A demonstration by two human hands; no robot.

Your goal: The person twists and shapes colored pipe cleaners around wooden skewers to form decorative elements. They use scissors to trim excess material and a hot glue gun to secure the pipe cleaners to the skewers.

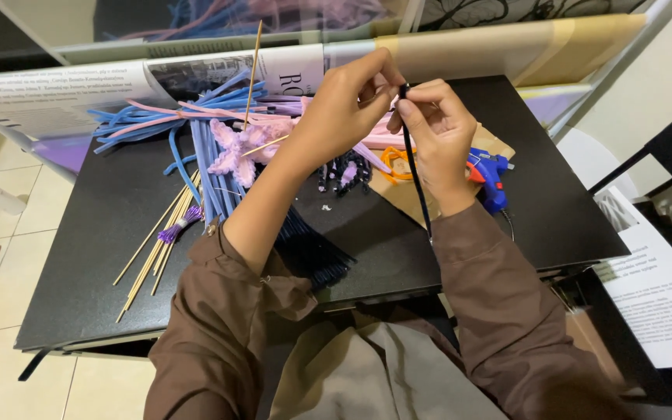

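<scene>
Above the black table (103,233), the right hand (439,136) pinches the upper end of a dark pipe cleaner (416,175) that hangs down toward the wrist, while the left hand (344,105), fingers curled closed, grips its tip, near a blue glue gun (488,177).

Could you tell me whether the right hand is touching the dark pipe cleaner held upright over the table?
Touching. The head view shows the right hand pinching the top of the dark pipe cleaner, which hangs down past the wrist; the left hand meets it there too.
</scene>
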